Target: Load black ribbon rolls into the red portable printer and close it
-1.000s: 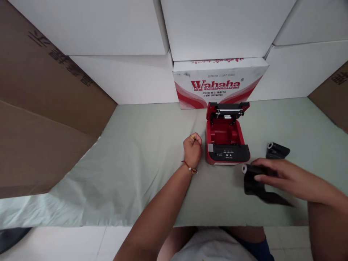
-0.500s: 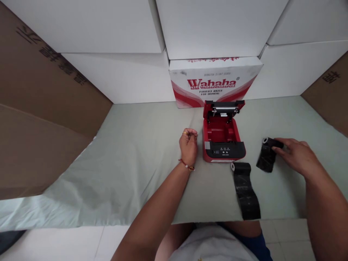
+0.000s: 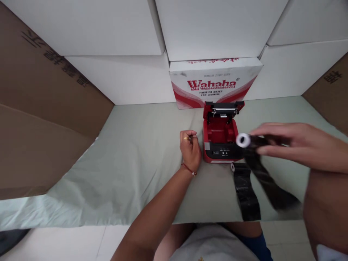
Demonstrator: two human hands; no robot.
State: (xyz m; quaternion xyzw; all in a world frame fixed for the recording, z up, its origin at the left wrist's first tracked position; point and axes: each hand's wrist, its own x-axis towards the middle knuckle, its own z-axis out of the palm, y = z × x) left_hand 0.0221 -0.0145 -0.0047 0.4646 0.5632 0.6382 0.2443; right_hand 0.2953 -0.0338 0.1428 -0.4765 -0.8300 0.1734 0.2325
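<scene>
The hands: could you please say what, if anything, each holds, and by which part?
The right hand holds the raised black roll by its wound part; the left hand is curled, nothing visibly held.

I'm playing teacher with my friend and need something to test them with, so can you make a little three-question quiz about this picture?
1. True or false: the lid of the red machine is shut.
2. What does the right hand hold?
A) a water bottle
B) a black roll with a loose strip hanging down
C) a pen
3. Fill in the missing word: the other black roll lies on the pale green ____.

Key:
1. False; the lid stands open.
2. B
3. cloth
</scene>
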